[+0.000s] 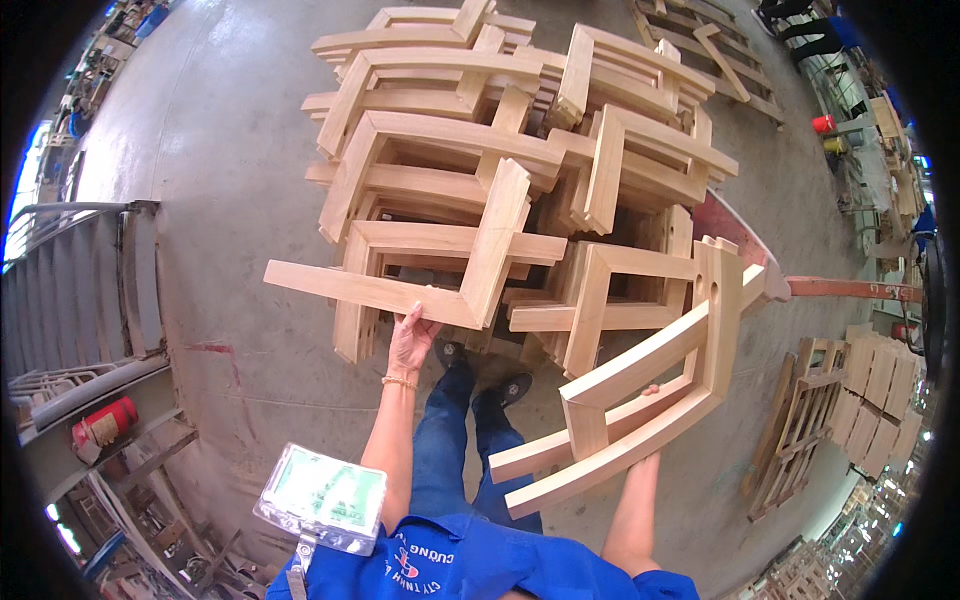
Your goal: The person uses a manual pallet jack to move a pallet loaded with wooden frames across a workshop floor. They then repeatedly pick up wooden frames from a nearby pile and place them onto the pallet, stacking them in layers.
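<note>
A grey concrete floor (230,150) of a workshop fills the background. At the centre of the frame, the fingers of the left hand (411,340) press from below on the lower rail of a wooden frame (420,275) and hold it at the edge of the stack. At the lower right, the right hand (652,392) is mostly hidden behind a second wooden frame piece (640,395), which it carries tilted; I cannot tell how its fingers close. Above both hands, a large pile of wooden frames (520,130) rises in the upper centre. A red fire extinguisher (103,421) lies at the left.
</note>
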{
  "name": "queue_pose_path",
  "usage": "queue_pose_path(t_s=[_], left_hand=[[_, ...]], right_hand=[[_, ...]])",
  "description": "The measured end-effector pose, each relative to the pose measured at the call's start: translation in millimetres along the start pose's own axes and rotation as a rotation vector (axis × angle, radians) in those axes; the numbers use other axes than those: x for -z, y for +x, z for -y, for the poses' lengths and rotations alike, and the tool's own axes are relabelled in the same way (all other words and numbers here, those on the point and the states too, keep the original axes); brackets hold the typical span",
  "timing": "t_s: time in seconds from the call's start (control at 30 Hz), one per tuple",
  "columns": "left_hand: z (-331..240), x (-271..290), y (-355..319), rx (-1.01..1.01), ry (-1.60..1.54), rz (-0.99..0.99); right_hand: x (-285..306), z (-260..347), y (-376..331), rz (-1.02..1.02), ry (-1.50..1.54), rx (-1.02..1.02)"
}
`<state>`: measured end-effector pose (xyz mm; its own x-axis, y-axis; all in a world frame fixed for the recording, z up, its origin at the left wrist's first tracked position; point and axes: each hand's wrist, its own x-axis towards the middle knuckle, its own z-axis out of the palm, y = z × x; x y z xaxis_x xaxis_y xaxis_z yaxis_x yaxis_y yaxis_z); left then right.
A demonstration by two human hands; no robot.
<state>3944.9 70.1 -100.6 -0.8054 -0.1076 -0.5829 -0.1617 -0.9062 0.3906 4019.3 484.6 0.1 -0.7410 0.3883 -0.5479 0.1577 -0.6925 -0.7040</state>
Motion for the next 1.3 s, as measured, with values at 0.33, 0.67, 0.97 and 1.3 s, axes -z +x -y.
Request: queue_pose_path(t_s=[0.33,0.67,0.97,1.3], left_hand=[[24.5,26.4,54.4,0.082,-0.040,-0.012],[30.6,37.4,66.0,0.158,-0.110,-0.042],[29.3,35.5,58.6,0.142,-0.160,-0.146],[56.3,-98.3,-65.0,-0.453,1.015,-0.081]], right_hand=[[23.2,-38.4,4.7,0.031,0.166,-0.114],[17.5,-49.2,15.7,0.009,0.106,-0.141],[10.7,-55.4,15.5,0.003,0.062,-0.162],[-10.1,-89.4,45.1,-0.071,0.013,-0.187]])
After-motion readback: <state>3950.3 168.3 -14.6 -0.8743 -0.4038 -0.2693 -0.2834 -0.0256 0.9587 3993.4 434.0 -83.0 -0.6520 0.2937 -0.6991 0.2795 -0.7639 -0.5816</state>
